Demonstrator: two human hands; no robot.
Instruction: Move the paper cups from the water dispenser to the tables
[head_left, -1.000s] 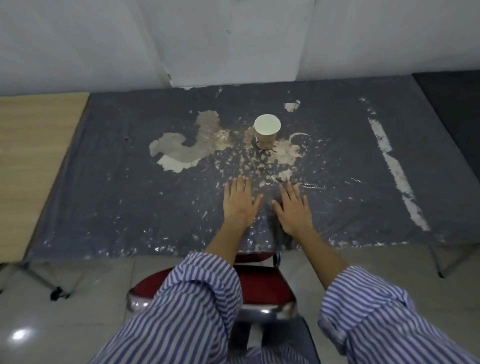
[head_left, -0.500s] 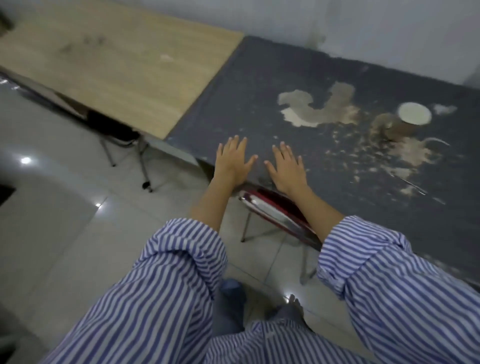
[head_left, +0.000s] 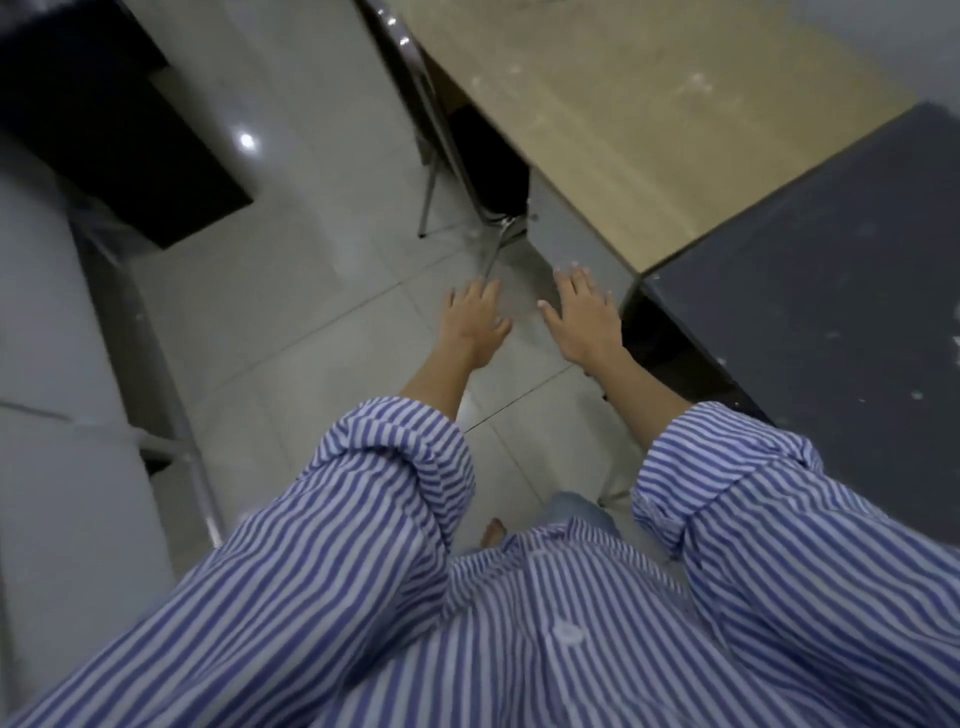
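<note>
Since half a second ago the view has been swung away to the left, so that the paper cup, seen then on the stained dark table, is no longer in the picture; only floor and table corners are shown. Both hands were spread above the dark tabletop then, and are now held over the floor instead.

The left hand (head_left: 475, 322) is held flat, palm down, with the fingers spread wide and nothing in it. The right hand (head_left: 584, 319) is likewise opened flat and empty, its fingertips seen in front of the grey side panel of the wooden table (head_left: 649, 130). The two hands are kept near each other but apart.

Blue-and-white striped sleeves (head_left: 395, 467) are rolled to just below the elbows. Beneath them the tiled floor (head_left: 311, 291) is seen, with a bright light spot reflected in it. The wooden table is butted against the dark table (head_left: 831, 291), whose surface is flecked with pale specks. Metal chair legs (head_left: 431, 156) are visible under the wooden table's edge. A black block (head_left: 114, 124) is seen at the upper left, blurred. No brand, label or writing can be read anywhere.
</note>
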